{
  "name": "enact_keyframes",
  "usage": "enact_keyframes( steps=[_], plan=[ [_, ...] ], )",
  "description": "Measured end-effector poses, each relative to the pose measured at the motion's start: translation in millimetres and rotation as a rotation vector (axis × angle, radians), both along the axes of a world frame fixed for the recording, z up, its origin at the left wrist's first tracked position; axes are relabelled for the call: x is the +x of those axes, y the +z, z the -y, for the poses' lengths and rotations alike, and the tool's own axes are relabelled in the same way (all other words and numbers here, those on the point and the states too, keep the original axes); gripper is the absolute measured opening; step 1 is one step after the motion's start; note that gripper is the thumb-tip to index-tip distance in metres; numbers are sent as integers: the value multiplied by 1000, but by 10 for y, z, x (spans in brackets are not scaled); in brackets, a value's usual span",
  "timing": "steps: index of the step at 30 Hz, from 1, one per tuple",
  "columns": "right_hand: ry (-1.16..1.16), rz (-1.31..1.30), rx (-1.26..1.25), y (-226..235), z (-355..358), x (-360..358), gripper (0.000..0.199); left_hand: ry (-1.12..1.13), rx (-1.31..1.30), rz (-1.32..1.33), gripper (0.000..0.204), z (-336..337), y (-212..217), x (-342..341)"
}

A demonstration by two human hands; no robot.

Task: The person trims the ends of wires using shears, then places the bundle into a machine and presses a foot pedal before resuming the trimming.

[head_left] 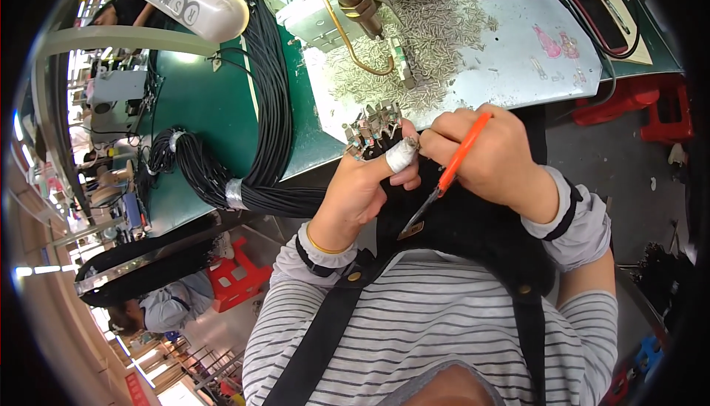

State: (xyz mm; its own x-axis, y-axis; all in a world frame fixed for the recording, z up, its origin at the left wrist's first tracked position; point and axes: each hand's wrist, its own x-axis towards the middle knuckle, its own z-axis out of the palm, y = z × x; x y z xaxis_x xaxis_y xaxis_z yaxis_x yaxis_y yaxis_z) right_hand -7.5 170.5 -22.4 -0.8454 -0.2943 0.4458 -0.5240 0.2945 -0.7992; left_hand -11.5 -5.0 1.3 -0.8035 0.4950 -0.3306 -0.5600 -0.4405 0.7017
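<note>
My left hand (355,188) is closed around a bunch of metal cable connectors (376,126), which fan out above its fingers. White tape wraps the thumb of that hand. My right hand (488,151) is closed on an orange-handled tool (466,153) with a narrow dark metal end slanting down to the left; its exact kind is unclear. The fingertips of my right hand meet the taped thumb, and whatever they pinch there is too small to make out. A thick bundle of black cables (270,121) runs over the bench and down toward my left hand.
A machine head with a copper tube (347,44) stands over a pale worktop (510,73) strewn with many small metal pieces (436,44). A white cylinder (188,1) hangs at upper left. Red stools (240,276) stand left and right. Another person (174,306) sits at lower left.
</note>
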Motion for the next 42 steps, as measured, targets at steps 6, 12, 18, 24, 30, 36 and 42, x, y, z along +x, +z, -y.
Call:
enact_keyframes(
  steps=[6,12,18,24,30,36,42],
  plan=[
    [-144,-530,492,237,-81,43,22,60,-129,-122,15,7,12,63],
    [-170,-493,505,170,-27,32,22,197,-277,-229,18,-34,6,87],
    [-40,440,-154,-26,14,74,12,298,-700,-594,17,-77,-107,155],
    [-30,830,-552,141,91,172,9,320,-599,-459,16,-120,-49,170],
    [-251,12,-9,37,171,266,7,217,-852,-710,18,-110,-86,200],
    [-85,618,-687,65,189,229,6,215,-663,-565,18,-119,4,158],
    [-71,517,-582,40,157,249,13,89,-403,-221,18,-6,99,56]
  ],
)
